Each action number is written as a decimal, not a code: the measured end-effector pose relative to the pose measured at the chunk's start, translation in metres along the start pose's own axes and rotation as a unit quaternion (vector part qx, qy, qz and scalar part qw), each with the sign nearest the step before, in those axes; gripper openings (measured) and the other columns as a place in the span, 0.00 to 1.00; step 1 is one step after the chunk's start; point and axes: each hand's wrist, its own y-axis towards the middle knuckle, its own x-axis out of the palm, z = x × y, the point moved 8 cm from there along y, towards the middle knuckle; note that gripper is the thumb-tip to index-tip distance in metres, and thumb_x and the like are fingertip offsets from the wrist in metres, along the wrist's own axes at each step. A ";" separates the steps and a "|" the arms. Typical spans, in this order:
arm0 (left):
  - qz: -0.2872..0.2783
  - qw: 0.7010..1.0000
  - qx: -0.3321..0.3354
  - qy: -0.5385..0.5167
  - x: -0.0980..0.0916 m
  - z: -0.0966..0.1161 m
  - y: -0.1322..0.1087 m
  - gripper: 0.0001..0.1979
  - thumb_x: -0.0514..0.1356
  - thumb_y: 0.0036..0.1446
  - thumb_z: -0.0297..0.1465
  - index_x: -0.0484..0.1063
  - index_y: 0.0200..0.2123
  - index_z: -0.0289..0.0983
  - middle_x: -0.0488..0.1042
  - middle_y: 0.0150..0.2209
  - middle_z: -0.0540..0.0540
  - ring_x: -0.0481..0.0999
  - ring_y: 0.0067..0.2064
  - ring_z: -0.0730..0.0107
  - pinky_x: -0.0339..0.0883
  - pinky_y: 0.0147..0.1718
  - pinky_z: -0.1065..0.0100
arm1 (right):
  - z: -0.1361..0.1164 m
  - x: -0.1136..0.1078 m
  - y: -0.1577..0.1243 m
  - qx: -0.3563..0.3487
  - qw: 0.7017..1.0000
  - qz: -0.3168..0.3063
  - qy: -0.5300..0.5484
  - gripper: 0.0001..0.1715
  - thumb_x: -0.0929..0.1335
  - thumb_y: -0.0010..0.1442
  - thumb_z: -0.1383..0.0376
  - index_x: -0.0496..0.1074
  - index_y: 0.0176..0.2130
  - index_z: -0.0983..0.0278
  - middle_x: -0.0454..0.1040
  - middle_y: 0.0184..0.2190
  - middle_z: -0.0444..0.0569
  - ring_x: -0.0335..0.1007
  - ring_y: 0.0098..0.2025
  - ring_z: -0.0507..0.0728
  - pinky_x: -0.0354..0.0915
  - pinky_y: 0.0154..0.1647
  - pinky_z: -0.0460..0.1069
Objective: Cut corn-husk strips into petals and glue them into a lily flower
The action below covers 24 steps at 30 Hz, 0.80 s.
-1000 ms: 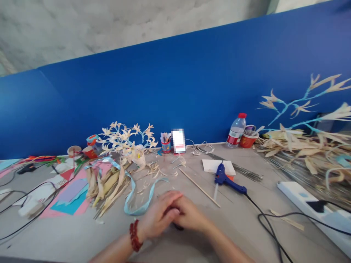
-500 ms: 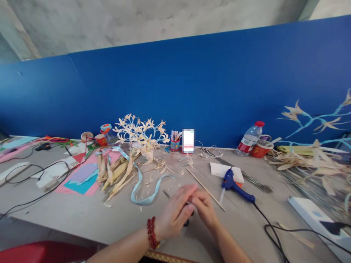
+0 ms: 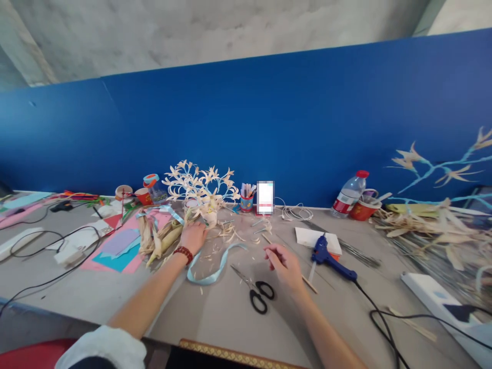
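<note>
My left hand (image 3: pixel 194 237), with red beads on the wrist, reaches out to the right edge of a pile of dried corn husks (image 3: pixel 167 241). It lies just in front of the pot of pale husk flowers (image 3: pixel 202 189); its fingers look stretched out, their tips partly hidden. Over the middle of the table, my right hand (image 3: pixel 285 264) is closed, fingers curled towards the thumb; whatever they hold, if anything, is too small to make out. Beneath it runs a thin wooden stick (image 3: pixel 310 285). Black-handled scissors (image 3: pixel 255 290) lie between my arms, beside a light blue ribbon (image 3: pixel 209 280).
A blue glue gun (image 3: pixel 328 259) rests on the right, its cord trailing to a white power strip (image 3: pixel 434 302). Behind stand a water bottle (image 3: pixel 349 195), a red cup (image 3: pixel 363 210) and a pen holder (image 3: pixel 246 202). Coloured paper (image 3: pixel 119 251) lies left; husks and wires (image 3: pixel 434 230) lie right.
My hands, together over the scissors before, have parted. The left went forward and left to the husks; the right shifted slightly forward. The scissors now show fully.
</note>
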 end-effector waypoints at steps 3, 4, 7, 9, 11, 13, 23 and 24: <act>-0.004 1.000 0.006 0.001 0.011 0.003 0.003 0.08 0.55 0.57 0.28 0.75 0.32 0.35 0.75 0.36 0.38 0.73 0.43 0.53 0.63 0.43 0.58 | 0.003 -0.003 0.001 -0.010 1.000 0.005 -0.029 0.16 0.66 0.59 0.54 0.74 0.36 0.64 0.71 0.24 0.45 0.64 0.21 0.52 0.60 0.21 0.46; -0.003 1.000 0.008 0.002 0.012 0.004 0.002 0.08 0.54 0.57 0.27 0.74 0.31 0.35 0.75 0.35 0.38 0.73 0.42 0.53 0.63 0.42 0.59 | 0.003 -0.004 0.001 -0.013 0.999 0.006 -0.036 0.16 0.66 0.59 0.54 0.74 0.36 0.64 0.71 0.23 0.45 0.64 0.21 0.53 0.60 0.21 0.46; 0.004 1.000 0.017 0.005 0.009 0.006 -0.004 0.10 0.52 0.59 0.27 0.73 0.33 0.37 0.75 0.35 0.40 0.73 0.41 0.55 0.62 0.41 0.60 | 0.002 -0.002 0.001 -0.018 0.999 -0.004 -0.049 0.15 0.66 0.60 0.55 0.75 0.36 0.63 0.71 0.23 0.45 0.65 0.21 0.53 0.60 0.22 0.46; 0.009 1.000 0.026 0.008 0.004 0.007 -0.009 0.11 0.50 0.61 0.29 0.73 0.35 0.37 0.75 0.36 0.41 0.73 0.41 0.57 0.62 0.43 0.60 | 0.001 0.001 0.000 -0.016 0.998 -0.014 -0.053 0.14 0.65 0.60 0.56 0.74 0.36 0.63 0.71 0.23 0.44 0.65 0.21 0.53 0.59 0.22 0.46; 0.013 0.999 0.034 0.011 -0.002 0.009 -0.015 0.12 0.49 0.63 0.30 0.73 0.37 0.38 0.75 0.39 0.41 0.72 0.43 0.58 0.61 0.45 0.61 | 0.002 0.003 -0.001 -0.010 0.998 -0.023 -0.056 0.13 0.65 0.60 0.57 0.74 0.37 0.63 0.71 0.23 0.44 0.65 0.21 0.53 0.59 0.22 0.46; 0.017 0.999 0.032 0.014 -0.007 0.011 -0.019 0.13 0.48 0.63 0.31 0.72 0.38 0.39 0.75 0.40 0.41 0.72 0.45 0.57 0.60 0.46 0.60 | 0.002 0.005 -0.002 -0.007 0.998 -0.026 -0.059 0.13 0.65 0.61 0.57 0.74 0.37 0.63 0.71 0.24 0.44 0.65 0.21 0.52 0.59 0.22 0.46; -0.027 0.994 0.062 -0.088 0.008 0.064 -0.020 0.09 0.55 0.59 0.34 0.74 0.37 0.40 0.74 0.42 0.42 0.72 0.46 0.57 0.61 0.45 0.61 | 0.001 0.005 -0.003 -0.014 0.996 -0.029 -0.082 0.13 0.64 0.61 0.58 0.75 0.37 0.63 0.71 0.23 0.44 0.65 0.21 0.52 0.60 0.23 0.46; -0.033 0.991 0.064 -0.110 0.013 0.071 -0.018 0.08 0.57 0.58 0.34 0.75 0.35 0.40 0.74 0.42 0.42 0.72 0.45 0.57 0.61 0.44 0.62 | 0.001 0.005 -0.002 -0.014 0.996 -0.027 -0.085 0.13 0.64 0.61 0.59 0.75 0.36 0.63 0.71 0.23 0.44 0.65 0.21 0.52 0.60 0.23 0.46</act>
